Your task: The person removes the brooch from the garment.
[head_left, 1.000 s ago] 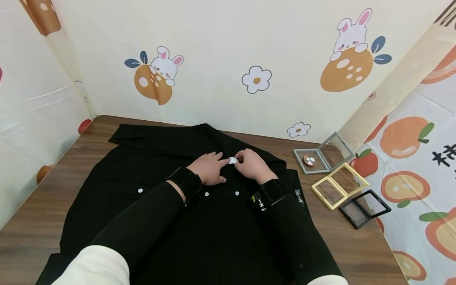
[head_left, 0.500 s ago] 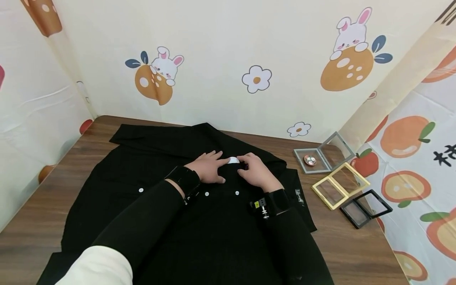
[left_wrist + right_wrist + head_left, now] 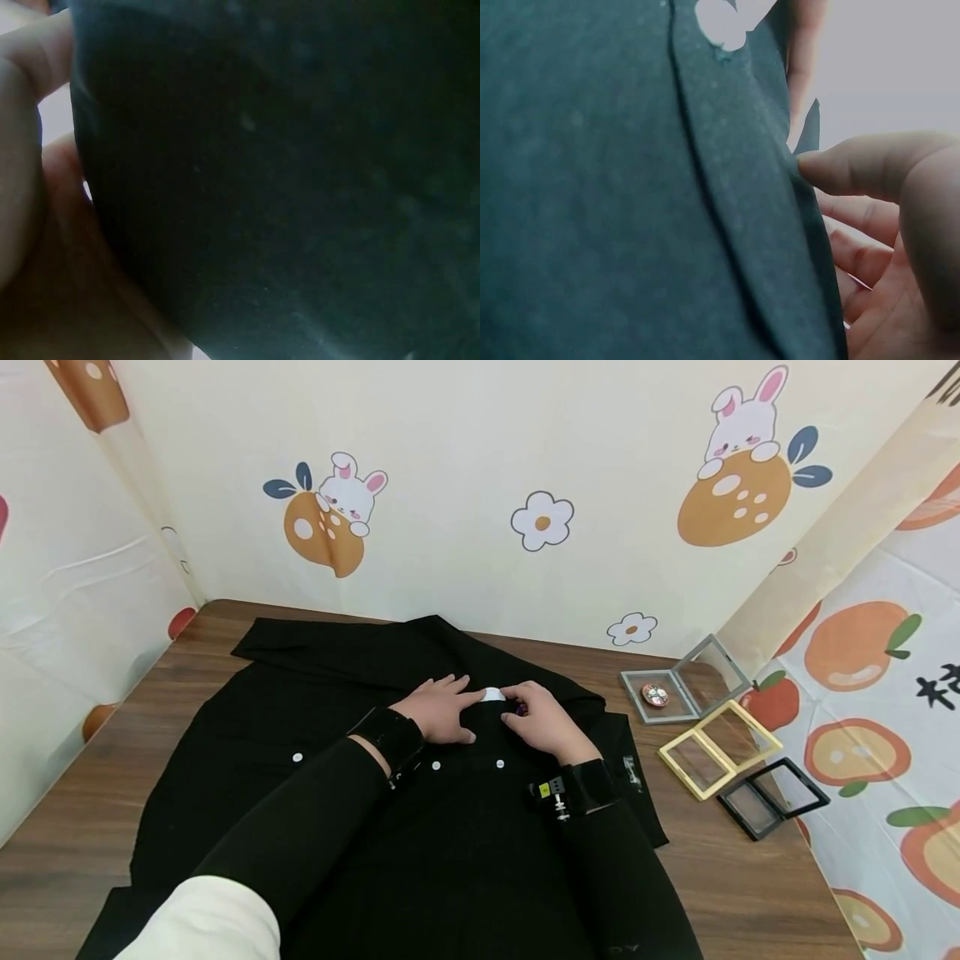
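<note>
Across the table lies a black button-up shirt (image 3: pixel 300 710) with white buttons (image 3: pixel 437 766) down its front. At its collar shows a white label (image 3: pixel 492 694). My left hand (image 3: pixel 437 710) lies flat on the shirt with fingers spread, its thumb tip at the label's left edge. My right hand (image 3: pixel 546 723) is at the label's right side with fingers curled. Between its thumb and index finger a small purple thing (image 3: pixel 521 708) shows, mostly hidden. In the right wrist view the thumb (image 3: pixel 840 165) touches the black cloth near a white button (image 3: pixel 721 24).
Three open clear-lidded cases stand to the right: a grey one (image 3: pixel 639 695) with a round jewelled piece (image 3: pixel 655 696) in it, a cream one (image 3: pixel 701 793) and a black one (image 3: pixel 750 833). Bunny-printed cloth (image 3: pixel 465 552) hangs behind the wooden table (image 3: pixel 720 885).
My right hand has shifted slightly right and loosened off the label, uncovering more of it. The purple thing has come into sight. My left hand stays in place.
</note>
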Action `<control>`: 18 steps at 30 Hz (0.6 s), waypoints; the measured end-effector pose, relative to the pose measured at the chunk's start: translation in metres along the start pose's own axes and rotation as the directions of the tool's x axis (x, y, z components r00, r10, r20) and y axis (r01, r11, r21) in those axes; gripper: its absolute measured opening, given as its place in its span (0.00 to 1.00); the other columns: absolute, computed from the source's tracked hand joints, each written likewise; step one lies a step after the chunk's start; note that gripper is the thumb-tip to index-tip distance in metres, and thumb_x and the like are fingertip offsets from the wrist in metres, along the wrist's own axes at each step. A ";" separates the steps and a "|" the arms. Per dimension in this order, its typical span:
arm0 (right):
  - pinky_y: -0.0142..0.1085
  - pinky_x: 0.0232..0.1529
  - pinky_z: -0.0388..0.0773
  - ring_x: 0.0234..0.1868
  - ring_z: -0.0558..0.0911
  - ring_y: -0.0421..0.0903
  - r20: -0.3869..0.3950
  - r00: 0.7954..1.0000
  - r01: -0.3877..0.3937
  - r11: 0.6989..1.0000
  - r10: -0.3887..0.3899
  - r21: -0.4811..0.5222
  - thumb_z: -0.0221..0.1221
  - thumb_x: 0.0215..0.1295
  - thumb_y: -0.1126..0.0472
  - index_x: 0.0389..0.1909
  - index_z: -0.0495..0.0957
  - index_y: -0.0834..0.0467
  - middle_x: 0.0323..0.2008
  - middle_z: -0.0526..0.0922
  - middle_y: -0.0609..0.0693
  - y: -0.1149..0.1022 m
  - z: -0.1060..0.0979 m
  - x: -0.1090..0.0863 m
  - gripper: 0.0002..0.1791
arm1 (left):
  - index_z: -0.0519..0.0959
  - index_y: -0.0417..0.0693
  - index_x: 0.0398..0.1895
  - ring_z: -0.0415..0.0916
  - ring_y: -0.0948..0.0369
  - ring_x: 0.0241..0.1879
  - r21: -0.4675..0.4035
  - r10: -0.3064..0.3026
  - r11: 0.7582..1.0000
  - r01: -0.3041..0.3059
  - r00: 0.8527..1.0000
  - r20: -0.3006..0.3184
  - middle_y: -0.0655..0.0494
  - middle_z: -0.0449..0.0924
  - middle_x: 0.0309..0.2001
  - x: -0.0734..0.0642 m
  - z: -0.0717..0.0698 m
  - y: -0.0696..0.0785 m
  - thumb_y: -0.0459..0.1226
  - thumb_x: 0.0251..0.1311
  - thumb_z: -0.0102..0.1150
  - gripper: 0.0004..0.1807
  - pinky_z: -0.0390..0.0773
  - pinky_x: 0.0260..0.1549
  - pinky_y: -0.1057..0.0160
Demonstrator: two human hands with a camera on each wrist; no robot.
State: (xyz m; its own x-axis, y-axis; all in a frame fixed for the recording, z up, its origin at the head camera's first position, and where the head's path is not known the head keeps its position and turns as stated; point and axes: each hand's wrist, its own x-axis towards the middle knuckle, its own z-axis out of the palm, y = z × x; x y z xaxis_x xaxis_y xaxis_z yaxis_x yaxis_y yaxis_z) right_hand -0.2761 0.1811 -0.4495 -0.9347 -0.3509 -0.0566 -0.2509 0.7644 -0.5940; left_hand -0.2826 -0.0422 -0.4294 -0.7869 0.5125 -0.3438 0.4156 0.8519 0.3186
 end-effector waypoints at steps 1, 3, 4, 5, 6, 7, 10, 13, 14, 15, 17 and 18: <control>0.46 0.53 0.74 0.50 0.76 0.51 0.001 1.000 -0.001 1.000 0.001 -0.007 0.61 0.74 0.60 0.68 0.76 0.59 0.62 0.75 0.55 -0.001 0.000 0.000 0.23 | 0.52 0.64 0.84 0.36 0.48 0.81 0.000 -0.003 1.000 0.003 1.000 0.000 0.50 0.41 0.83 0.000 0.000 0.001 0.56 0.71 0.60 0.43 0.38 0.77 0.44; 0.46 0.53 0.75 0.50 0.76 0.51 0.007 1.000 0.004 1.000 -0.004 -0.020 0.61 0.74 0.60 0.68 0.76 0.59 0.62 0.75 0.56 -0.002 -0.001 -0.001 0.24 | 0.52 0.65 0.84 0.36 0.48 0.81 -0.001 -0.007 1.000 0.007 1.000 0.001 0.50 0.41 0.83 -0.001 0.000 0.001 0.56 0.71 0.60 0.43 0.38 0.77 0.44; 0.46 0.54 0.75 0.50 0.76 0.50 0.011 1.000 0.006 1.000 -0.006 -0.028 0.61 0.74 0.60 0.68 0.76 0.59 0.62 0.75 0.56 -0.003 -0.001 -0.002 0.24 | 0.52 0.64 0.84 0.36 0.48 0.81 0.001 -0.008 1.000 0.008 1.000 -0.001 0.50 0.41 0.83 -0.001 0.000 0.002 0.56 0.71 0.60 0.43 0.38 0.77 0.44; 0.46 0.54 0.75 0.51 0.76 0.51 0.015 1.000 0.011 0.999 -0.010 -0.039 0.61 0.74 0.60 0.68 0.75 0.60 0.63 0.75 0.56 -0.004 -0.002 -0.002 0.24 | 0.52 0.64 0.84 0.36 0.48 0.81 0.005 -0.010 1.000 0.010 1.000 -0.003 0.50 0.41 0.83 -0.001 0.001 0.002 0.56 0.71 0.60 0.43 0.38 0.77 0.44; 0.47 0.55 0.75 0.52 0.76 0.51 0.021 1.000 0.018 0.999 -0.017 -0.052 0.61 0.74 0.60 0.69 0.75 0.60 0.63 0.75 0.57 -0.006 -0.003 -0.003 0.25 | 0.52 0.64 0.84 0.36 0.48 0.81 0.009 -0.011 1.000 0.011 1.000 -0.005 0.50 0.41 0.83 -0.001 0.001 0.002 0.56 0.71 0.60 0.43 0.38 0.77 0.44; 0.48 0.56 0.75 0.53 0.76 0.51 0.028 0.999 0.022 0.997 -0.020 -0.068 0.61 0.74 0.59 0.69 0.74 0.60 0.63 0.75 0.57 -0.007 -0.004 -0.004 0.25 | 0.52 0.64 0.84 0.36 0.48 0.81 0.013 -0.012 1.000 0.012 1.000 -0.007 0.50 0.42 0.83 -0.001 0.002 0.002 0.56 0.71 0.60 0.43 0.38 0.77 0.44; 0.52 0.62 0.71 0.57 0.75 0.53 0.052 0.998 0.033 0.991 -0.026 -0.133 0.62 0.74 0.58 0.70 0.73 0.60 0.63 0.76 0.57 -0.012 -0.007 -0.006 0.27 | 0.53 0.64 0.84 0.37 0.48 0.81 0.020 -0.014 1.000 0.014 1.000 -0.013 0.50 0.42 0.83 0.000 0.003 0.002 0.56 0.70 0.60 0.43 0.39 0.77 0.44; 0.57 0.66 0.66 0.62 0.74 0.55 0.076 0.997 0.047 0.974 -0.030 -0.223 0.62 0.74 0.56 0.72 0.72 0.58 0.63 0.76 0.56 -0.015 -0.009 -0.008 0.28 | 0.53 0.65 0.84 0.37 0.48 0.81 0.025 -0.016 1.000 0.017 1.000 -0.016 0.50 0.42 0.83 0.000 0.004 0.003 0.56 0.70 0.61 0.43 0.39 0.77 0.43; 0.57 0.67 0.64 0.63 0.74 0.56 0.084 0.996 0.055 0.966 -0.035 -0.254 0.62 0.74 0.55 0.72 0.72 0.57 0.63 0.76 0.56 -0.016 -0.009 -0.009 0.29 | 0.53 0.64 0.84 0.37 0.48 0.81 0.025 -0.017 1.000 0.017 1.000 -0.017 0.50 0.42 0.83 -0.001 0.004 0.004 0.56 0.70 0.61 0.43 0.40 0.77 0.43; 0.58 0.68 0.63 0.64 0.73 0.56 0.092 0.995 0.061 0.957 -0.036 -0.283 0.62 0.74 0.54 0.73 0.71 0.56 0.64 0.76 0.56 -0.017 -0.008 -0.009 0.29 | 0.53 0.65 0.84 0.37 0.48 0.81 0.029 -0.019 0.999 0.019 1.000 -0.018 0.50 0.42 0.83 -0.001 0.004 0.004 0.56 0.70 0.61 0.43 0.40 0.77 0.43; 0.57 0.69 0.62 0.66 0.73 0.56 0.109 0.993 0.078 0.934 -0.042 -0.348 0.61 0.75 0.53 0.73 0.70 0.55 0.65 0.75 0.56 -0.018 -0.007 -0.010 0.29 | 0.53 0.64 0.84 0.38 0.48 0.81 0.032 -0.017 0.999 0.018 1.000 -0.022 0.50 0.43 0.83 -0.002 0.004 0.005 0.56 0.70 0.61 0.43 0.41 0.77 0.43; 0.57 0.69 0.61 0.66 0.72 0.56 0.115 0.992 0.082 0.922 -0.041 -0.378 0.61 0.76 0.52 0.74 0.70 0.55 0.66 0.74 0.55 -0.019 -0.006 -0.010 0.29 | 0.53 0.64 0.84 0.38 0.47 0.81 0.034 -0.016 0.999 0.017 1.000 -0.025 0.49 0.43 0.83 -0.002 0.005 0.005 0.56 0.70 0.61 0.43 0.41 0.77 0.43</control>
State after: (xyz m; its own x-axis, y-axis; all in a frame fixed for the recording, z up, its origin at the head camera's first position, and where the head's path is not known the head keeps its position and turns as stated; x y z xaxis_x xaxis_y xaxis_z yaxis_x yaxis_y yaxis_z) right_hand -0.2633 0.1736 -0.4330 -0.8884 -0.4419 -0.1245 -0.4031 0.8806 -0.2491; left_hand -0.2772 -0.0385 -0.4317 -0.8045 0.4958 -0.3271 0.4175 0.8637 0.2824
